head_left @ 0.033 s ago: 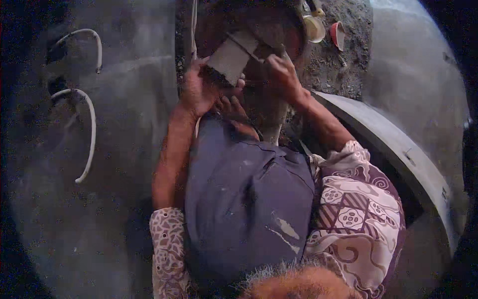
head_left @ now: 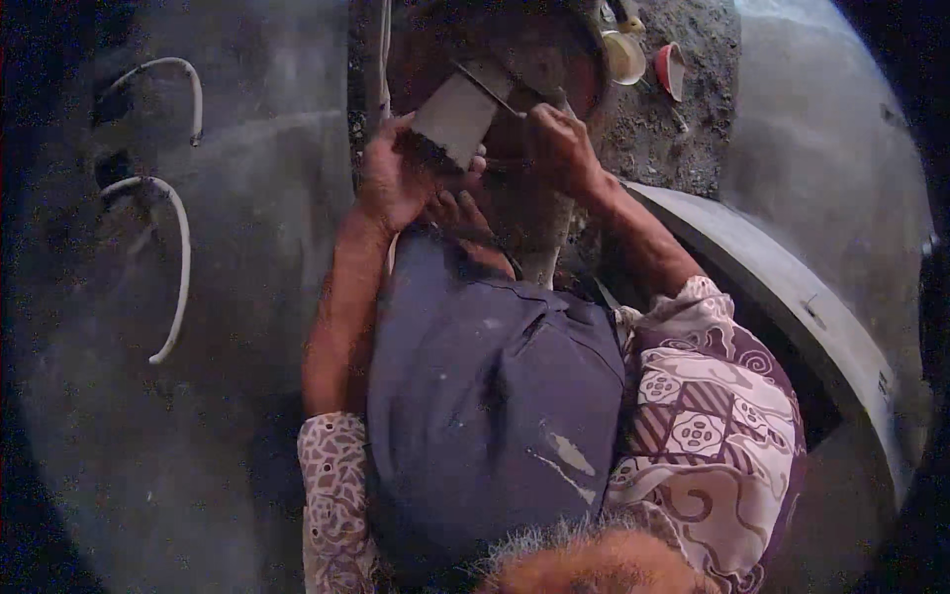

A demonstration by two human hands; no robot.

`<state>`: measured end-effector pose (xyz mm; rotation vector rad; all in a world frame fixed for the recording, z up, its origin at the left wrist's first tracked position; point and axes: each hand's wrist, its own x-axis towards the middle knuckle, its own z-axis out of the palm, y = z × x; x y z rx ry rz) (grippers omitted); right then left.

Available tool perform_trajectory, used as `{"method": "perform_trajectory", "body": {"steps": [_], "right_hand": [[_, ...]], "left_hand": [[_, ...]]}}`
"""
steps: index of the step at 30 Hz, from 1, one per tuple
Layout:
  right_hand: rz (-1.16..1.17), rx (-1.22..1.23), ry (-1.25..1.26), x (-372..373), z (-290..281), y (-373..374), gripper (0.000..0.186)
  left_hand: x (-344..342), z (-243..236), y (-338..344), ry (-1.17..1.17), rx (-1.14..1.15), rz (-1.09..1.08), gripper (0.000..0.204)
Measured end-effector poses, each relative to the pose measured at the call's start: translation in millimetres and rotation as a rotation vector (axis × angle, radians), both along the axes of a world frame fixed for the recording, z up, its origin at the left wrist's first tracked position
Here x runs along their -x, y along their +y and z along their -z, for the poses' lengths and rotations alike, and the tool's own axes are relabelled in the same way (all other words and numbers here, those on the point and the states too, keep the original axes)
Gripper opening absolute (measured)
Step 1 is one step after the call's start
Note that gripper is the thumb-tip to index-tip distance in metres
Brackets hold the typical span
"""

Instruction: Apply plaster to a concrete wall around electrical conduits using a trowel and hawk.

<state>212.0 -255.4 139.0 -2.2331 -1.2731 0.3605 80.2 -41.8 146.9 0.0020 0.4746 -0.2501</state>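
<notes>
On the left, 1 short pale tube (head_left: 196, 104) bends at the far side of a grey surface (head_left: 267, 327); 1 longer pale tube (head_left: 185, 252) curves nearer. Far right of centre, 1 cream bowl (head_left: 623, 57) sits near 1 red bowl (head_left: 671, 71) on dark dirt (head_left: 648, 139). Nearer, 1 curved grey slab (head_left: 792, 267) arcs along the right.

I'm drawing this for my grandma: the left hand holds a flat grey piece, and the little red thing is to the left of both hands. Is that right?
Not quite: the head view shows the little red thing to the right of the right hand. The left hand does hold the flat grey piece.
</notes>
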Motion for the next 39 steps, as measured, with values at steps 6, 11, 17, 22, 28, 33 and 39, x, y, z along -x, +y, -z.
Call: {"method": "perform_trajectory", "body": {"steps": [6, 11, 17, 22, 28, 33, 39], "right_hand": [[-0.044, -0.100, 0.113, 4.0, 4.6, -1.2, 0.022], [0.054, -0.027, 0.229, -7.1, 10.1, 4.1, 0.023], [-0.085, 0.039, -0.064, -14.0, 25.3, -1.4, 0.019], [0.065, -0.058, 0.194, -3.2, 15.7, -4.1, 0.019], [-0.079, -0.137, -0.221, -13.0, 16.9, -4.6, 0.019], [0.101, -0.101, -0.083, -28.5, -9.5, 1.2, 0.016], [-0.218, -0.320, 0.019, -1.5, -33.5, 15.0, 0.021]], "left_hand": [[-0.7, 7.8, -2.8, -0.050, 0.031, 0.014, 0.053], [-4.3, 1.7, -3.3, 0.029, -0.059, 0.037, 0.055], [1.1, 0.3, -2.0, 0.042, 0.024, 0.021, 0.058], [-5.1, -5.7, 0.7, 0.093, -0.154, 0.073, 0.063], [8.5, -0.5, 5.0, -0.056, 0.018, 0.101, 0.062], [14.9, -26.6, 16.5, -0.037, -0.005, 0.017, 0.060], [5.1, -33.0, 18.5, -0.034, -0.107, 0.006, 0.058]]}}
